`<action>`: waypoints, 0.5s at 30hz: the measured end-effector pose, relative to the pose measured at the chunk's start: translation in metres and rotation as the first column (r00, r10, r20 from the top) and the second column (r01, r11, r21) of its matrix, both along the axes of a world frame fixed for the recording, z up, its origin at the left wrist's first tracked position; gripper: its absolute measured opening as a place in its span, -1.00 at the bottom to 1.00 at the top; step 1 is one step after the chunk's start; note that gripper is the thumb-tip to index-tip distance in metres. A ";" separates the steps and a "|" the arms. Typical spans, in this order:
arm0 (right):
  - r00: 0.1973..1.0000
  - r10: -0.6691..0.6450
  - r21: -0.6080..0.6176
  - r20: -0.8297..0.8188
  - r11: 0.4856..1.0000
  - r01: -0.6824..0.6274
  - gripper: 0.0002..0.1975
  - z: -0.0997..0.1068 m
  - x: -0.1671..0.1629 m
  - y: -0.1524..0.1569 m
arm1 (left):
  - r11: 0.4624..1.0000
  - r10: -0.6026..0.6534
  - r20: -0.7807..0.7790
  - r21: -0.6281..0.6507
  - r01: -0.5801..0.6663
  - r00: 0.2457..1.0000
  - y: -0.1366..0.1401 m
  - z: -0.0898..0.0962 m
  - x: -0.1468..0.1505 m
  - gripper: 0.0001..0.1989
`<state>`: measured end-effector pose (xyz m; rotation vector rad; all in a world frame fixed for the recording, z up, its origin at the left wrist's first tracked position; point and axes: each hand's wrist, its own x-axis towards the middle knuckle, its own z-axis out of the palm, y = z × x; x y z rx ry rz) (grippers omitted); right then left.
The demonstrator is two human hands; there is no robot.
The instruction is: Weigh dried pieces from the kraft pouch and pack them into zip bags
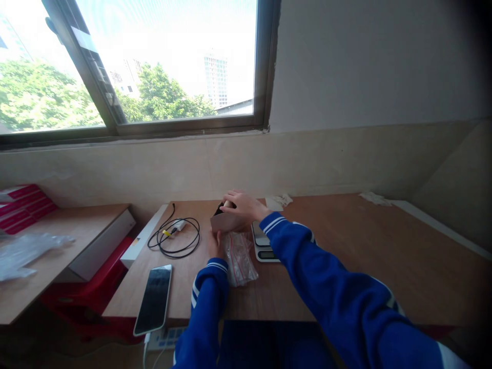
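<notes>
A small open cardboard box point(225, 223), brownish grey with a dark inside, is tilted up near the back edge of the table. My left hand point(216, 246) grips it from the lower left, thumb against its front. Over the box's opening, my right hand point(244, 206) has its fingers curled inward. Something small and tan shows among those fingers, but its kind cannot be made out. Just below the box lie clear zip bags point(240, 259) with red seal lines. A white kitchen scale point(265, 254) sits to their right, partly hidden by my right sleeve.
A coiled black cable point(172, 253) with a white plug lies left of the box. Closer to me, a phone point(154, 300) on a white cable is at the table's left edge. Crumpled tissue point(282, 200) lies by the wall. A red stool point(88, 287) stands between two tables.
</notes>
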<state>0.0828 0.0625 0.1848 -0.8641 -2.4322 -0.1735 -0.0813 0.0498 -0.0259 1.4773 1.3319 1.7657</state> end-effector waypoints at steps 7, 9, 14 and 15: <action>0.965 -0.102 0.103 -0.242 0.986 0.130 -0.68 -0.024 -0.014 0.010 | 1.000 -0.003 -0.015 -0.022 0.002 1.000 0.007 -0.011 -0.004 -0.49; 0.942 -0.111 0.084 -0.316 0.986 0.144 -0.70 -0.026 -0.015 0.013 | 0.999 0.008 -0.013 -0.037 -0.008 1.000 0.008 -0.014 -0.004 -0.49; 0.880 -0.077 -0.013 -0.469 0.997 0.080 -0.74 -0.026 -0.018 0.018 | 0.998 0.030 -0.003 -0.052 -0.030 1.000 0.011 -0.017 -0.004 -0.50; 0.869 -0.085 -0.022 -0.488 0.996 0.085 -0.73 -0.025 -0.020 0.019 | 0.998 0.035 0.000 -0.052 -0.035 0.999 0.011 -0.016 -0.004 -0.50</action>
